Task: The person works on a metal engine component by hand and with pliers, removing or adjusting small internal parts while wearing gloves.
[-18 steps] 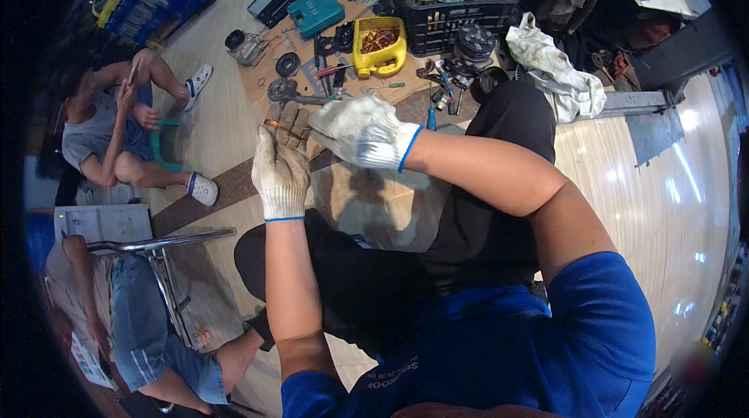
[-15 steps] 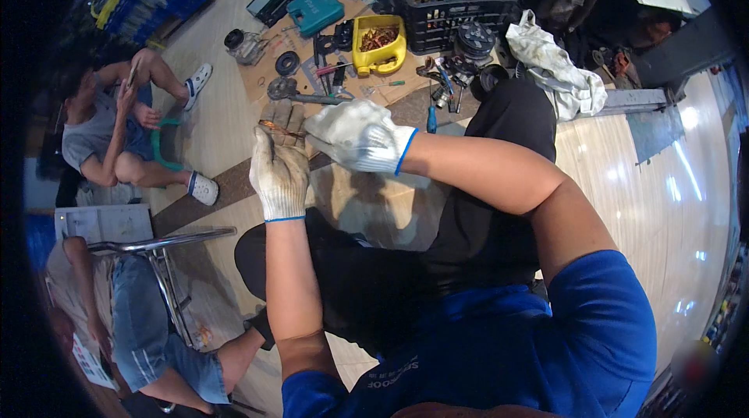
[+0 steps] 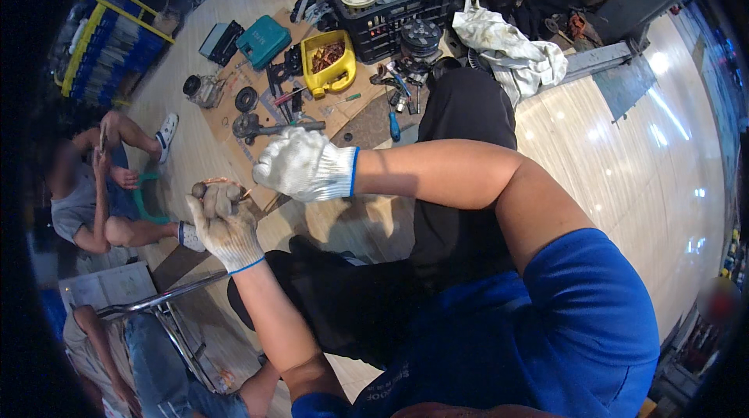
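Observation:
My left hand point(image 3: 225, 227), in a white work glove with a dirty palm, is turned palm up with its fingers curled. Across those fingers lies a thin, bent piece of copper wire point(image 3: 226, 181). To its right is my right hand point(image 3: 304, 164), also gloved, back upward and fingers closed; whatever it may grip is hidden. Just beyond it a dark hammer-like tool point(image 3: 282, 129) rests on flattened cardboard point(image 3: 222, 115). Farther off stands a yellow cut-open jug point(image 3: 340, 81) full of copper-coloured scraps.
A black plastic crate point(image 3: 367, 28) of parts stands at the back, with a whitish cloth point(image 3: 511, 47) to its right. On the cardboard lie a teal case point(image 3: 264, 41), a black ring point(image 3: 246, 98) and a blue screwdriver point(image 3: 395, 128). Two people sit at the left, near a chrome-tubed chair point(image 3: 168, 299).
Both hands have moved left and nearer to me, and they are farther apart. My left fingers have curled around the copper wire. The whole view has also shifted.

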`<move>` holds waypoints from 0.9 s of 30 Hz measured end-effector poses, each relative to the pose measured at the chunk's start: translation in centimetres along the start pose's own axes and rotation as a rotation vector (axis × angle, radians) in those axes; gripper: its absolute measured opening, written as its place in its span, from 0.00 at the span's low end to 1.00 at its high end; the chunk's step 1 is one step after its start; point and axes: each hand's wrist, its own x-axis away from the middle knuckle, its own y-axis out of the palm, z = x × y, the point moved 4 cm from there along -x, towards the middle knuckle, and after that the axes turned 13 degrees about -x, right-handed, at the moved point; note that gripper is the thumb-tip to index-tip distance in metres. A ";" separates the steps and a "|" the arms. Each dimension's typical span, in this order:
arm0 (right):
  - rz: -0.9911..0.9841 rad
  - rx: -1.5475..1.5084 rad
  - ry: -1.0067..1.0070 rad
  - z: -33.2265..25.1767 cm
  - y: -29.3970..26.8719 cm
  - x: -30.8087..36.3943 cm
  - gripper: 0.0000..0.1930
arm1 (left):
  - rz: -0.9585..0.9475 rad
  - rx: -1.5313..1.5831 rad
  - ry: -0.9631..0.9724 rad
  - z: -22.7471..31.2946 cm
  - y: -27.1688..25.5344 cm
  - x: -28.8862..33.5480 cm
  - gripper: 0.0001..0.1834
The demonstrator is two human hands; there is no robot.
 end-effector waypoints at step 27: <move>-0.702 -0.080 0.440 3.3 1.0 -0.3 0.13 | 0.456 0.051 0.336 9.1 -7.4 0.0 0.23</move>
